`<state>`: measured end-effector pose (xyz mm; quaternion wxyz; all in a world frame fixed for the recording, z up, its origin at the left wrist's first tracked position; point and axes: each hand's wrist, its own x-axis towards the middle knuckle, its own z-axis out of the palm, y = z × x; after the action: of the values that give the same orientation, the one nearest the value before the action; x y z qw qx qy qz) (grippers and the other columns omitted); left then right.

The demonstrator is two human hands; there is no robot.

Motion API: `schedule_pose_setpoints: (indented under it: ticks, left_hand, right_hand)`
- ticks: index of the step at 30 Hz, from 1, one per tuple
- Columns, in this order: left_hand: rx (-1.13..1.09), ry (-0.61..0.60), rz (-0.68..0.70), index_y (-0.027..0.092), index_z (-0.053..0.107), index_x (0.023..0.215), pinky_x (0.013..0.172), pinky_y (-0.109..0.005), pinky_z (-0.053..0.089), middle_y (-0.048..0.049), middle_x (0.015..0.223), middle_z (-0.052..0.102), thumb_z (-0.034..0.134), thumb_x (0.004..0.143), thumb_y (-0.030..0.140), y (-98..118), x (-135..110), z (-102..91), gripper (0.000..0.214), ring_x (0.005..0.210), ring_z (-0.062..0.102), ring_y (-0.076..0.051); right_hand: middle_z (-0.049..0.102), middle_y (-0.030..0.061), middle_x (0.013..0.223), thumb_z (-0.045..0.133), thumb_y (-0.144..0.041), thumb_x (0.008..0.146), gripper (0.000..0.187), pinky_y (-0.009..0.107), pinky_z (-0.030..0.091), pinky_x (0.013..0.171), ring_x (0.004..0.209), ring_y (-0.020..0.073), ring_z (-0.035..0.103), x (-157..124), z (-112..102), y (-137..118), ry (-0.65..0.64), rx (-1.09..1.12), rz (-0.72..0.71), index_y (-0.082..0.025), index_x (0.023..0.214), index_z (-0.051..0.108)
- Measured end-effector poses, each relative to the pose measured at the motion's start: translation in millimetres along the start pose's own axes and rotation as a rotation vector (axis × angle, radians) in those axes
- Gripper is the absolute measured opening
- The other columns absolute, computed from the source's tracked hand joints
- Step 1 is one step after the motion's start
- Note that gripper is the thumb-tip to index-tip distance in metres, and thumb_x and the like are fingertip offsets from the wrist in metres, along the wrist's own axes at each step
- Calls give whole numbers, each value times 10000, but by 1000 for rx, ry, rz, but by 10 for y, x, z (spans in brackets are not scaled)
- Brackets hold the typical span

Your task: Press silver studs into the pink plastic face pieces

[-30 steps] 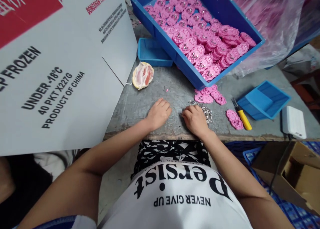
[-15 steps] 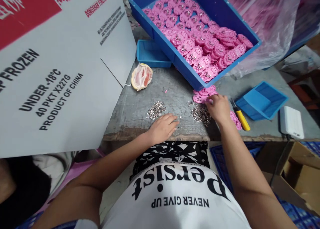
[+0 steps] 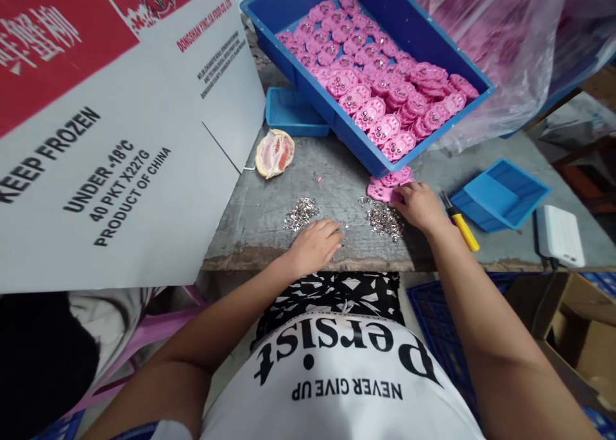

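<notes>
My right hand (image 3: 420,208) has its thumb and fingers closed on the edge of a pink plastic piece (image 3: 380,192), one of a few lying below the corner of the big blue bin. Just under it, beside my right fingertips, lies a pile of small shiny metal parts (image 3: 385,220). My left hand (image 3: 316,242) rests on the table near the front edge, fingers stretched out and palm down. A second pile of shiny metal parts (image 3: 301,213) sits right above my left knuckles. I cannot see what, if anything, is under the left palm.
The large blue bin (image 3: 308,76) holds rows of pink pieces with metal bits. A small blue tray (image 3: 298,129), half a peeled citrus fruit (image 3: 275,153) and a white carton (image 3: 158,164) stand left. A yellow-handled screwdriver (image 3: 466,232), blue tray (image 3: 500,196) and white device (image 3: 561,235) lie right.
My right hand has shifted slightly left, and the pink piece at its fingers has moved a little left and down. My left hand stays in place. The camera view has shifted somewhat.
</notes>
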<state>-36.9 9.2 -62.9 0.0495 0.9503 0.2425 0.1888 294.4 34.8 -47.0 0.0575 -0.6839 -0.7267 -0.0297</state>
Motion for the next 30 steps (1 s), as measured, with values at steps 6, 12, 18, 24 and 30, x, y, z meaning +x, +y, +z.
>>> schedule_pose_setpoints:
  ticks: [6,12,18,24,30]
  left_hand:
    - [-33,-37,-36,134,677,1144,1017,-458,518,-141,1235,671,512,985,238,13,15,-1,252,1196,599,-280]
    - [-95,141,-44,169,635,1167,1005,-413,553,-122,1267,668,518,961,179,-7,-74,16,237,1152,644,-234]
    - [-58,347,-61,149,324,1521,1145,-505,458,-232,1556,443,635,939,332,194,92,-143,684,1463,436,-313]
    - [-143,-56,-322,165,541,1391,1003,-528,529,-171,1304,681,516,958,180,418,240,-355,434,1172,669,-329]
    - [-621,119,-698,176,633,1181,869,-399,517,-124,1061,745,419,973,293,204,58,-399,321,947,698,-260]
  right_hand:
    - [713,213,1138,623,-329,964,335,388,338,836,974,272,535,-79,-125,-113,-3,-28,-14,-99,1190,715]
    - [742,128,1102,638,-350,920,292,371,408,860,984,277,615,-206,-293,-152,77,128,59,-173,1130,735]
    - [739,97,1099,611,-371,935,286,390,457,931,1023,255,644,-407,-628,-621,-5,465,-107,-212,1129,747]
    - [759,75,926,572,-411,980,284,347,471,837,885,228,671,-521,-833,-1170,-174,529,-185,-229,1016,787]
    - [747,119,1148,607,-269,952,330,376,488,927,1059,269,659,-380,-413,-1284,-136,503,14,-181,1255,702]
